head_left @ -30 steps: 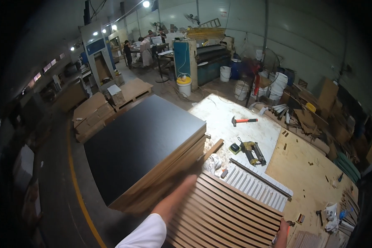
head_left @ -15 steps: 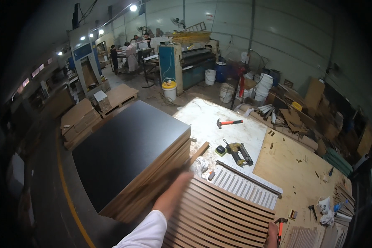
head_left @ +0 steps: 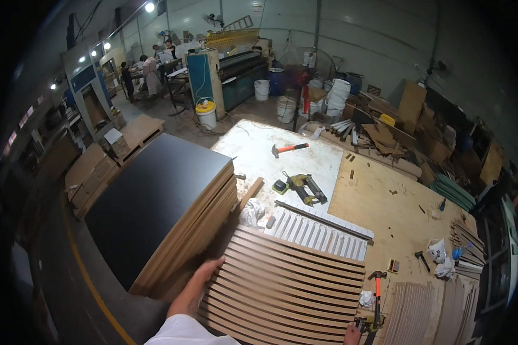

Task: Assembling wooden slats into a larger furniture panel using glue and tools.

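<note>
A brown ribbed wooden panel [head_left: 288, 284] lies on the workbench in front of me. My left hand [head_left: 208, 271] grips its left edge, close to a tall stack of boards with a black top sheet [head_left: 155, 201]. Only a sliver of my right hand [head_left: 350, 334] shows at the lower edge, at the panel's near right corner, and its fingers are hidden. It sits beside a dark power tool [head_left: 364, 325] and an orange-handled hammer [head_left: 377, 293]. A white ribbed panel [head_left: 319, 233] lies just beyond the brown one.
On the bench [head_left: 385, 201] lie a yellow nail gun [head_left: 305, 187], a second hammer [head_left: 288, 149], a white rag [head_left: 252, 213] and a small hammer [head_left: 421, 259]. Curved wood strips [head_left: 411, 313] are stacked at the right. Buckets, scrap wood and machines stand behind, with people working far left.
My left arm was reaching forward and blurred. It has drawn back and the hand has settled on the ribbed panel's left edge. The view has dipped slightly.
</note>
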Demonstrator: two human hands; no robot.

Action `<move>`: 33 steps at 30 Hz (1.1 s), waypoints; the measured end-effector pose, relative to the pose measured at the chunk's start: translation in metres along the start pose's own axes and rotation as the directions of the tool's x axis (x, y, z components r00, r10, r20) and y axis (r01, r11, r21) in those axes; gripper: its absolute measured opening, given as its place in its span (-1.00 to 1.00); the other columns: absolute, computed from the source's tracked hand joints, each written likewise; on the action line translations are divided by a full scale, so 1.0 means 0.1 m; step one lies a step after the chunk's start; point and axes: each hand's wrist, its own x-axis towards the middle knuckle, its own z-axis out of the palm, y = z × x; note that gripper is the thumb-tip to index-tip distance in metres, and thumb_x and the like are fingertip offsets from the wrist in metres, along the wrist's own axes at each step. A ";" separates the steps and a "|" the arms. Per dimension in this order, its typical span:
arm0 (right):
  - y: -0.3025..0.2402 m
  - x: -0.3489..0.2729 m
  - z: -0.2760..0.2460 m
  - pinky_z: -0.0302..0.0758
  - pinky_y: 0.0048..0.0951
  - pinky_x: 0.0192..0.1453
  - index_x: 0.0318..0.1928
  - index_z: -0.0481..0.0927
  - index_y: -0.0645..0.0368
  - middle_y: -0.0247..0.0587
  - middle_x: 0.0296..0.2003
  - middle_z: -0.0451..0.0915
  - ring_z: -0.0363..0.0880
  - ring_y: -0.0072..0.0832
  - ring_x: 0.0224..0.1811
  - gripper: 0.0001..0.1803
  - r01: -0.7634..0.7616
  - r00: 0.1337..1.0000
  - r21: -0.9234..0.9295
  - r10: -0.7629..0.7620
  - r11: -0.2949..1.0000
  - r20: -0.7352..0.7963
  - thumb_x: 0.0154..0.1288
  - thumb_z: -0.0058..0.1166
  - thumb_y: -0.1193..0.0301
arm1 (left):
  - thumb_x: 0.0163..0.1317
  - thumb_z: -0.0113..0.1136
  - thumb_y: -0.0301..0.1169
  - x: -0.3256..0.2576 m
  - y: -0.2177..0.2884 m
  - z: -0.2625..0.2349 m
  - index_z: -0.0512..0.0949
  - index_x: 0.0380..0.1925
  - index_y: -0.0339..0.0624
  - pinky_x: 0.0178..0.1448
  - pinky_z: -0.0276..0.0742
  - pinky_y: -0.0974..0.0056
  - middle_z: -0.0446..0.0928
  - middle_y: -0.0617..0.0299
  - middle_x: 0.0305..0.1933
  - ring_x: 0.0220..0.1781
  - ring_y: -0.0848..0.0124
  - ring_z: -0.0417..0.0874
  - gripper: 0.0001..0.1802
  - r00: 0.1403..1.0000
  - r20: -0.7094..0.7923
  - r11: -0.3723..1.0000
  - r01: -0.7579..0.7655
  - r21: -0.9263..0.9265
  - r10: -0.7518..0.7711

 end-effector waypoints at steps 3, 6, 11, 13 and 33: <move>0.63 0.25 0.23 0.25 -0.26 0.01 -0.02 0.27 0.22 -0.16 -0.14 0.27 0.29 -0.29 -0.10 -0.66 0.174 0.977 0.087 -0.161 0.981 -0.142 0.46 -0.07 0.21 | 0.27 0.14 0.06 -0.49 0.00 0.34 0.58 -0.01 -0.32 0.07 0.45 0.12 0.62 0.05 -0.10 -0.05 0.22 0.58 -0.39 0.983 -0.140 0.992 -0.109 0.059 0.117; 0.66 0.22 0.20 0.24 -0.30 0.33 0.45 0.05 0.18 0.03 0.32 0.32 0.37 -0.13 0.29 -0.30 0.380 0.924 0.220 -0.355 0.898 -0.143 0.41 0.01 0.30 | 0.28 0.16 -0.06 -0.58 0.05 0.38 0.63 -0.10 -0.35 0.08 0.44 0.23 0.64 0.12 -0.17 -0.09 0.33 0.58 -0.49 0.958 -0.156 0.970 -0.230 0.079 0.240; -0.01 -0.37 -0.15 0.25 -0.31 0.18 0.23 0.13 0.15 -0.07 0.09 0.34 0.36 -0.24 0.11 -0.48 0.141 0.990 0.464 -0.134 0.874 -0.047 0.41 0.01 0.26 | 0.31 0.11 0.03 -1.60 0.92 0.50 0.59 -0.25 -0.30 -0.17 0.38 0.35 0.51 0.34 -0.35 -0.26 0.51 0.43 -0.49 0.811 0.097 0.789 -0.584 0.189 0.577; -0.25 -0.33 -0.13 0.27 -0.31 0.07 0.07 0.20 0.17 -0.14 -0.06 0.35 0.35 -0.30 -0.02 -0.61 0.220 0.975 0.484 -0.202 0.847 -0.090 0.43 -0.01 0.25 | 0.33 0.12 -0.03 -2.01 1.16 0.36 0.57 -0.27 -0.30 -0.19 0.36 0.36 0.48 0.36 -0.38 -0.29 0.55 0.40 -0.54 0.763 0.051 0.730 -0.633 0.256 0.644; -5.23 -0.92 0.70 0.55 -0.44 -0.26 0.18 0.47 0.25 -0.15 -0.23 0.66 0.63 -0.47 -0.28 -0.35 0.951 0.255 -0.087 -0.591 0.298 0.765 0.28 0.15 0.01 | 0.31 0.16 -0.16 -3.43 -0.24 -1.30 -0.03 0.42 -0.38 0.49 0.01 0.23 0.01 -0.12 0.49 0.50 0.09 0.08 -0.14 0.331 -0.763 0.827 -0.318 0.464 0.555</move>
